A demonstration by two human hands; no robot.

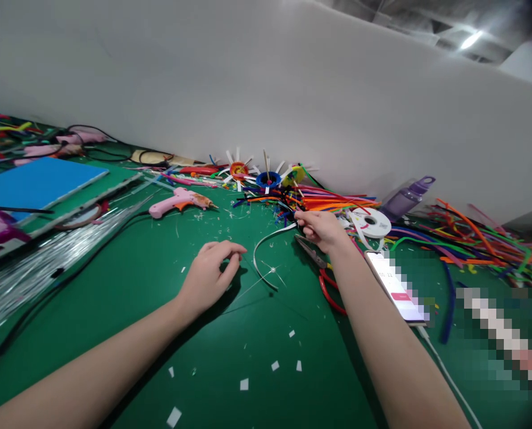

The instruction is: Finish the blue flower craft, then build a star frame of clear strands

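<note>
My left hand (212, 268) rests on the green table mat (230, 351) with its fingers curled together in a pinch, at the end of a thin clear strand near a curved white ribbon strip (261, 250). My right hand (322, 229) reaches toward the heap of coloured pipe cleaners (332, 202), its fingers closed on a thin dark piece at the other end of the white strip. Red-handled pliers (323, 274) lie just under my right wrist. A roll of white tape (370, 222) sits right of that hand.
A pink glue gun (179, 201) lies at the back left, with a blue board (33, 182) and a bundle of clear strands (28, 274) farther left. Spoked paper wheels (266, 176) stand by the wall. A phone (397, 286), a purple bottle (406, 198) and more pipe cleaners (480, 244) lie right.
</note>
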